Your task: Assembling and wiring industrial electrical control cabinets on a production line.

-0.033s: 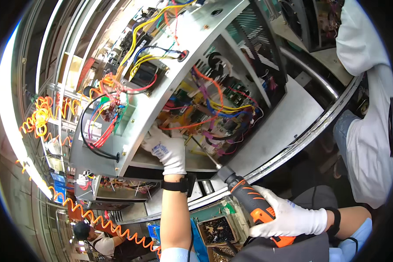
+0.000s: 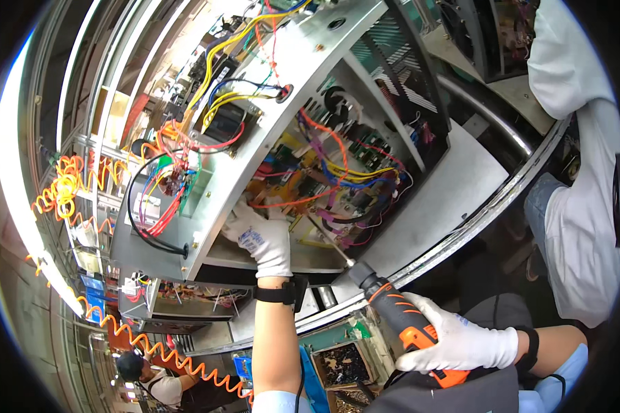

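My right hand (image 2: 461, 341), in a white glove, is closed around the grip of a black and orange power screwdriver (image 2: 401, 313). Its long bit (image 2: 333, 243) slants up and left into an open metal cabinet (image 2: 220, 224) packed with circuit boards and wires. My left hand (image 2: 260, 237), gloved too, reaches inside the cabinet by its lower left wall. Its fingertips are lost among the parts and glare, so what they touch is hidden. Just above it passes an orange-red wire (image 2: 300, 201). The bit's tip lies to the right of this hand, among the parts.
Below the cabinet stands an open box of dark small parts (image 2: 341, 365). A coiled orange hose (image 2: 158, 354) hangs at lower left. One person in white (image 2: 579, 206) stands at right; another person (image 2: 162, 385) is at lower left. A curved metal rail (image 2: 448, 241) borders the cabinet.
The power screwdriver has shifted very slightly to the right relative to the view. Both hands otherwise keep their places.
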`<state>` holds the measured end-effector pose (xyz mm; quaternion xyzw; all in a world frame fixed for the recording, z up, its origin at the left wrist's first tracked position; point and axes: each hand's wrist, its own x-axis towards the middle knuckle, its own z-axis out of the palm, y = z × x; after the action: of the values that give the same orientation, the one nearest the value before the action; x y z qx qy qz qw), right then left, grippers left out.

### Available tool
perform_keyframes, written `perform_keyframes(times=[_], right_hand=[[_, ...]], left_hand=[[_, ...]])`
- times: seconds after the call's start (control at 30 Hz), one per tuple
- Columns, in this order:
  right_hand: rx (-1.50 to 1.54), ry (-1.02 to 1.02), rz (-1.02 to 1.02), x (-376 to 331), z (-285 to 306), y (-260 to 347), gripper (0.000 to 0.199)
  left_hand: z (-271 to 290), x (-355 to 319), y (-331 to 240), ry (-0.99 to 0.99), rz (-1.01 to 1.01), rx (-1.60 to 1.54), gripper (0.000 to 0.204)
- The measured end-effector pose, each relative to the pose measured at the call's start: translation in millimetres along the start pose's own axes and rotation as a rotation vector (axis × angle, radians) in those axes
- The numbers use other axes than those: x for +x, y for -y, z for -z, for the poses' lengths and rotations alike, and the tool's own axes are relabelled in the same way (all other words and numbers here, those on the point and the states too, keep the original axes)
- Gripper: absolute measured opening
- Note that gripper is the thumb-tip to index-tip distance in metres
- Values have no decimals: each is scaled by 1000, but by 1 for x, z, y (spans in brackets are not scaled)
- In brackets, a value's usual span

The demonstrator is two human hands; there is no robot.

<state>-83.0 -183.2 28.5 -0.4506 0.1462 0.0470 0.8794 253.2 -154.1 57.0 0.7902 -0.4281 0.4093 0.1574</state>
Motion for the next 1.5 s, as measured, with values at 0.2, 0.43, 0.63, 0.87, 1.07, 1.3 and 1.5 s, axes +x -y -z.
perform_keyframes(times=[0.2,0.43,0.63,0.87,1.07,1.3,1.5], right_hand=[[247,-77,-114,-34,26,-13,96],[285,-119,-98,-65,41,-27,93],[392,-274,-54,-107,46,-54,92],[-34,-316,-125,-184,47,-117,83],[50,-584,-454,-292,16,-176,69],[88,-702,-176,-335,6,-236,83],[396,-690,25,-261,35,-211,65]], left_hand=[[-14,-4,-1,-32,6,36,48],[-6,-2,-4,-59,-11,169,50],[30,-23,-25,138,-9,-72,78],[95,-144,-89,496,-169,-459,65],[72,-211,-73,523,-284,-735,56],[87,-213,-158,854,-371,-887,42],[112,-212,-189,816,-426,-884,36]])
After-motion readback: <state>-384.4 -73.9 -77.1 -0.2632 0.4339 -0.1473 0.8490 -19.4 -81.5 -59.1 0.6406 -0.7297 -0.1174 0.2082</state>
